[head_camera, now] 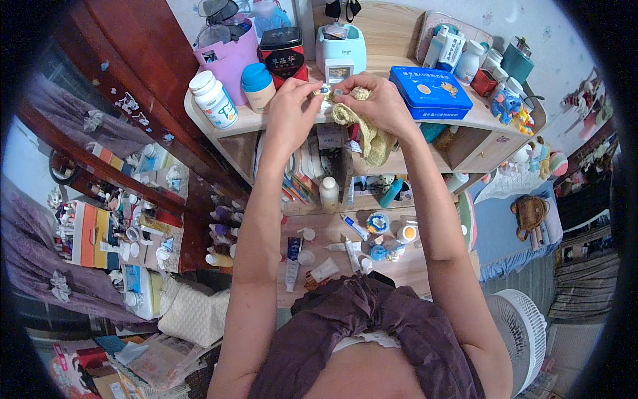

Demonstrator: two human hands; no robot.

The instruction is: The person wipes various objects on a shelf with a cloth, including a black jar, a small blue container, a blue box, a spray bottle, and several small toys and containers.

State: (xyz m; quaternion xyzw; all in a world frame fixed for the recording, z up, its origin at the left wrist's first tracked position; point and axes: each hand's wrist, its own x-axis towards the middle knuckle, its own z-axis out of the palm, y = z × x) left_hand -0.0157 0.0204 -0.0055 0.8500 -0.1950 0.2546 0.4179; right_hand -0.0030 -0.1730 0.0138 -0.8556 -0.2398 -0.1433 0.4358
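Observation:
Both hands are over the upper shelf of a wooden desk unit. My right hand point(381, 104) grips a pale yellow knitted or woven cloth point(376, 147), which hangs below the shelf's front edge. Near its fingertips is a small grey round piece point(338, 93). My left hand point(294, 112) has thumb and fingertips around a small yellowish item with a dark blue spot point(325, 90); whether it is held or only touched is unclear. Just behind the fingers stands a small white-framed box point(339, 72), with a mint-coloured holder point(344, 50) behind it.
A white bottle point(214, 99), a blue-capped cup point(257, 87) and a red-black tin point(282, 55) stand at left. To the right lies a blue tin point(431, 92). Below, an upright bottle point(329, 194) and several tubes point(355, 227) occupy the desktop. A white fan point(518, 339) stands at lower right.

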